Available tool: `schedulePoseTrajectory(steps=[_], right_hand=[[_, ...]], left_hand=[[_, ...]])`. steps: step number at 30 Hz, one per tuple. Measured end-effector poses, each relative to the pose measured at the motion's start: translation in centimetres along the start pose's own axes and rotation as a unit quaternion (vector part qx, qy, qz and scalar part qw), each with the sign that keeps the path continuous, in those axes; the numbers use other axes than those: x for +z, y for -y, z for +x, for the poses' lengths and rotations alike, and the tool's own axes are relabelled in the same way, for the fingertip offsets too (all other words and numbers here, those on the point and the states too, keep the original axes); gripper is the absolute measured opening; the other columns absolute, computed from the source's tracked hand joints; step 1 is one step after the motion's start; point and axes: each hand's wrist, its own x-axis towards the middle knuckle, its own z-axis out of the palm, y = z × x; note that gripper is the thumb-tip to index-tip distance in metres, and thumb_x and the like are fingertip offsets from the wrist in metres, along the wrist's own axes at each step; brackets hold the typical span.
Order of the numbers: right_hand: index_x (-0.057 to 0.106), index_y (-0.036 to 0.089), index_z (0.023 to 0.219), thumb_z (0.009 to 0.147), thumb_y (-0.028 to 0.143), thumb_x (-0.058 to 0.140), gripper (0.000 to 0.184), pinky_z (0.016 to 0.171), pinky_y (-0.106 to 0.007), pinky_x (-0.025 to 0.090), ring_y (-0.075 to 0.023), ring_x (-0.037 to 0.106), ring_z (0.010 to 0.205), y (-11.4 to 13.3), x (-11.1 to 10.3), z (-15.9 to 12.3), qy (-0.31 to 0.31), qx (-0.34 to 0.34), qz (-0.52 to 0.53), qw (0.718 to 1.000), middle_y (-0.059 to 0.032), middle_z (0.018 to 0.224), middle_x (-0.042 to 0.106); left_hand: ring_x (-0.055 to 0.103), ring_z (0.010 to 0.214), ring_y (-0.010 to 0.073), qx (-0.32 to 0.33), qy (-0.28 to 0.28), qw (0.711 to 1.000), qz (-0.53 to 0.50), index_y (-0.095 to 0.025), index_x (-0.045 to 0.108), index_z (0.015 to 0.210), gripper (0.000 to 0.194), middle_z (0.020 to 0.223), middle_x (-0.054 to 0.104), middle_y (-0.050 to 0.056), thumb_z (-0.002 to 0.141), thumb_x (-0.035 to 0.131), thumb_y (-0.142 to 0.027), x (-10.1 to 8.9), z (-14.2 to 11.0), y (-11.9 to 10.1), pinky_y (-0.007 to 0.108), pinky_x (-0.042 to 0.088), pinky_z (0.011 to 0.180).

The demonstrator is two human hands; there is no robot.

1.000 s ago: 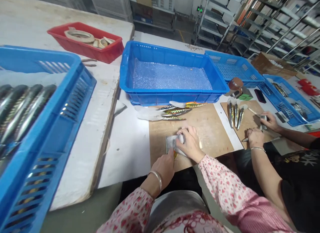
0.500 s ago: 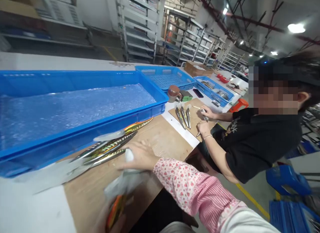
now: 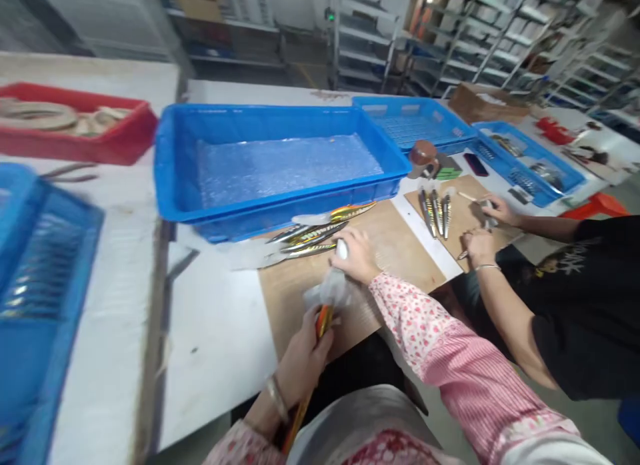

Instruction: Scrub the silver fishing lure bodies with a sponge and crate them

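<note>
My left hand [image 3: 303,358] grips a long orange and gold fishing lure [image 3: 320,325] near its middle, its tail running down toward my lap. A clear plastic sleeve [image 3: 330,288] covers the lure's upper end, and my right hand [image 3: 356,255] holds the top of that sleeve. Both hands are over a brown wooden board [image 3: 395,248]. Just beyond my right hand lie several finished striped lures in sleeves [image 3: 313,235], against the front wall of a large blue crate [image 3: 185,205] lined with bubble wrap.
A co-worker in black sits at my right, their hands [image 3: 483,242] on a second board beside three silver lures [image 3: 435,212]. More blue baskets [image 3: 415,118] stand behind, a red tray [image 3: 75,142] at far left, a blue basket [image 3: 35,298] at near left.
The view swung right toward the co-worker, then back left. The lure went from lying flat on the board under both hands to being held up, with the sleeve over its top.
</note>
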Motion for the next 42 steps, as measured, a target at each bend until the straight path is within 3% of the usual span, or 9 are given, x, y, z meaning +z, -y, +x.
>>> schedulePoseTrajectory(steps=[5, 11, 15, 21, 27, 31, 36, 42], right_hand=[[0.058, 0.021, 0.108, 0.071, 0.025, 0.065, 0.038, 0.096, -0.037, 0.036, -0.0246, 0.045, 0.109, 0.8, 0.3, -2.5, 0.023, -0.072, 0.041, 0.996, -0.0063, 0.115, 0.054], [0.058, 0.022, 0.11, 0.073, 0.025, 0.062, 0.037, 0.094, -0.044, 0.036, -0.0297, 0.04, 0.113, 1.4, -0.7, -0.9, -0.028, -0.041, -0.043, 0.998, -0.008, 0.123, 0.049], [0.057, 0.023, 0.107, 0.073, 0.023, 0.061, 0.034, 0.095, -0.039, 0.038, -0.0265, 0.042, 0.112, 1.8, -0.7, -2.2, 0.007, -0.091, -0.003, 0.996, -0.0061, 0.119, 0.051], [0.057, 0.02, 0.108, 0.074, 0.026, 0.059, 0.035, 0.096, -0.045, 0.035, -0.0305, 0.04, 0.113, 0.8, -0.7, -1.2, -0.023, -0.062, -0.055, 0.996, -0.0094, 0.122, 0.049], [0.056, 0.021, 0.105, 0.072, 0.025, 0.058, 0.034, 0.096, -0.041, 0.037, -0.0269, 0.044, 0.111, 0.8, -0.7, -2.8, 0.017, -0.101, 0.004, 0.995, -0.0074, 0.116, 0.052], [0.057, 0.02, 0.106, 0.072, 0.026, 0.058, 0.034, 0.096, -0.045, 0.036, -0.0298, 0.042, 0.112, 0.4, -1.0, -2.0, -0.022, -0.086, -0.034, 0.996, -0.0094, 0.119, 0.051], [0.057, 0.022, 0.105, 0.07, 0.025, 0.06, 0.036, 0.095, -0.04, 0.038, -0.027, 0.044, 0.109, 0.4, -0.9, -3.5, 0.02, -0.134, -0.004, 0.991, -0.0069, 0.116, 0.053], [0.058, 0.02, 0.106, 0.071, 0.025, 0.06, 0.035, 0.095, -0.044, 0.037, -0.0299, 0.04, 0.113, 0.5, -1.5, -2.6, -0.026, -0.096, -0.057, 0.993, -0.0094, 0.121, 0.05]], left_hand=[[0.066, 0.087, 0.0213, -0.018, -0.005, 0.995, -0.098, -0.013, 0.033, 0.126, 0.042, 0.099, 0.067, 0.012, 0.087, 0.037, -0.028, 0.4, 0.2, -0.1, 0.035, 0.05, 0.077], [0.066, 0.079, 0.0219, -0.026, -0.015, 0.991, -0.131, -0.015, 0.038, 0.121, 0.037, 0.086, 0.066, 0.008, 0.088, 0.039, -0.03, 1.0, 0.0, 0.1, 0.034, 0.049, 0.073], [0.065, 0.075, 0.0213, -0.018, -0.009, 0.99, -0.139, -0.013, 0.036, 0.122, 0.038, 0.082, 0.065, 0.007, 0.085, 0.039, -0.021, 1.2, 0.2, 0.4, 0.034, 0.048, 0.072], [0.064, 0.076, 0.0192, -0.025, 0.002, 0.984, -0.174, -0.017, 0.038, 0.12, 0.035, 0.079, 0.063, 0.003, 0.086, 0.041, -0.026, 0.8, 0.2, 0.3, 0.033, 0.049, 0.074], [0.064, 0.078, 0.0196, -0.018, 0.01, 0.983, -0.184, -0.017, 0.037, 0.119, 0.035, 0.078, 0.06, 0.002, 0.086, 0.04, -0.026, 0.8, 0.3, 0.3, 0.035, 0.049, 0.076], [0.063, 0.079, 0.0204, -0.02, 0.004, 0.984, -0.179, -0.016, 0.036, 0.12, 0.037, 0.078, 0.06, 0.002, 0.086, 0.04, -0.028, 1.0, 0.3, 0.5, 0.035, 0.049, 0.076], [0.062, 0.075, 0.0189, -0.014, 0.0, 0.98, -0.199, -0.017, 0.039, 0.118, 0.035, 0.076, 0.059, 0.001, 0.084, 0.04, -0.028, 1.1, 0.4, 0.8, 0.032, 0.049, 0.072], [0.056, 0.06, 0.0152, -0.024, 0.004, 0.975, -0.222, -0.018, 0.039, 0.12, 0.039, 0.066, 0.054, -0.003, 0.084, 0.042, -0.033, 0.8, 0.2, 0.7, 0.026, 0.046, 0.057]])
